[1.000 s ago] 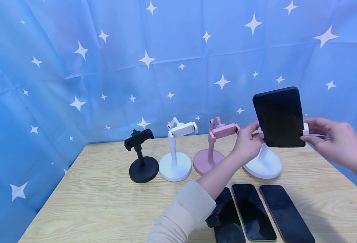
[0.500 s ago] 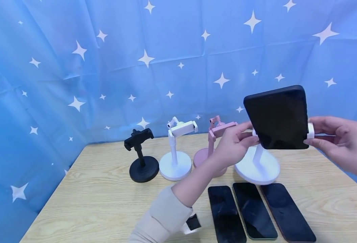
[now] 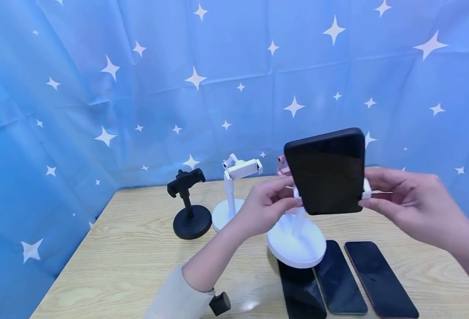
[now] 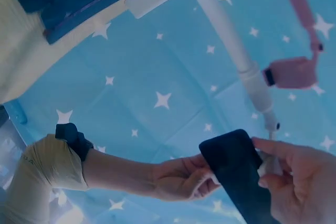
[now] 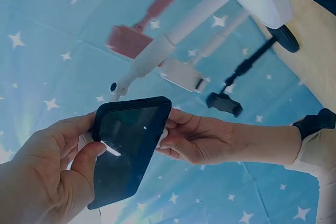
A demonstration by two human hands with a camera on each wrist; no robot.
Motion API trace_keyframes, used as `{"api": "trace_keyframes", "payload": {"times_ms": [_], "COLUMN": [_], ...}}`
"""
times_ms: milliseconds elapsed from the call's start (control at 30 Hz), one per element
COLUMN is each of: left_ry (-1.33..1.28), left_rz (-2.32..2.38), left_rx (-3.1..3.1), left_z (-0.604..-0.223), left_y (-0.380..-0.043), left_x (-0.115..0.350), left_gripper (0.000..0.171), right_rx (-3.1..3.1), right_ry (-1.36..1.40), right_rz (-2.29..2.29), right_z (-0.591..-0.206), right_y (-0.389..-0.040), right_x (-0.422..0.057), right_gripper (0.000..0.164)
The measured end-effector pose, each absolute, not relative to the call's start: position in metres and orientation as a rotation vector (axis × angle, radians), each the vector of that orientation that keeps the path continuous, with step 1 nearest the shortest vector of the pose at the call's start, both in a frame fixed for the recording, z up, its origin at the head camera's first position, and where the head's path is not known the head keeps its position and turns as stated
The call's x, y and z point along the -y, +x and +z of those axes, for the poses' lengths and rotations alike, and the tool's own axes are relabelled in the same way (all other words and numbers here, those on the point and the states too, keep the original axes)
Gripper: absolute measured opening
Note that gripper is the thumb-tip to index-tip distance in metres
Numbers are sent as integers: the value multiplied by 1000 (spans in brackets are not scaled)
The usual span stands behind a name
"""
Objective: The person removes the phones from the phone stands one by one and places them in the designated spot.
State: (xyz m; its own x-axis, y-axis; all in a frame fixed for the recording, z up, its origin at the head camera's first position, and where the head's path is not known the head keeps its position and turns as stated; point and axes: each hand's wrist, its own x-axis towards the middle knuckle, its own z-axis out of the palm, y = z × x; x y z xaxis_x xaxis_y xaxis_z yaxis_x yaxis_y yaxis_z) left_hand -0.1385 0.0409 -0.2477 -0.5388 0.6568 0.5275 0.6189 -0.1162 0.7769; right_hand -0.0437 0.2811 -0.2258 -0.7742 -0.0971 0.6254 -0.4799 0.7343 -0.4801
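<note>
A black smartphone (image 3: pixel 327 175) sits upright, leaning back a little, in the clamp of a white phone stand (image 3: pixel 296 243). My left hand (image 3: pixel 268 204) pinches the clamp's left end between thumb and fingers. The opposite end, a small white jaw, is pinched by my right hand (image 3: pixel 408 201). Both wrist views show the hands at either side of the smartphone (image 5: pixel 128 153), with the stand's white pole (image 5: pixel 202 17) running from behind it to the round base. In the head view that base overlaps the phones lying on the table.
Three dark phones lie side by side at the front, including a right one (image 3: pixel 380 277) and a middle one (image 3: pixel 340 283). Behind stand a black phone stand (image 3: pixel 192 221), another white stand (image 3: pixel 229 190) and a pink stand (image 4: pixel 294 72), mostly hidden in the head view. A starry blue curtain (image 3: pixel 158 102) backs the table (image 3: pixel 111 257).
Both hands have carried the white stand with its smartphone leftward and nearer to me. Its base has gone from behind the lying phones to overlapping them, and the pink stand is now mostly covered.
</note>
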Motion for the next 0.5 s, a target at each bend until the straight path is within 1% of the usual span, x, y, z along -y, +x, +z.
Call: {"api": "trace_keyframes", "payload": {"times_ms": [67, 233, 500], "left_ry": [1485, 1502, 1460], "left_rz": [1792, 1819, 1814], "left_rx": [-2070, -2062, -2180], "left_z": [-250, -255, -261], "left_y": [-138, -137, -134], "left_x": [-30, -6, 26], "left_gripper": [32, 35, 32], "right_rx": [2345, 2328, 2314], "right_ry": [525, 683, 817], "right_rz": [944, 1154, 1249], "right_z": [-227, -231, -236], "right_y": [-49, -60, -75], "right_x": [-271, -251, -225], "right_gripper": [56, 59, 51]}}
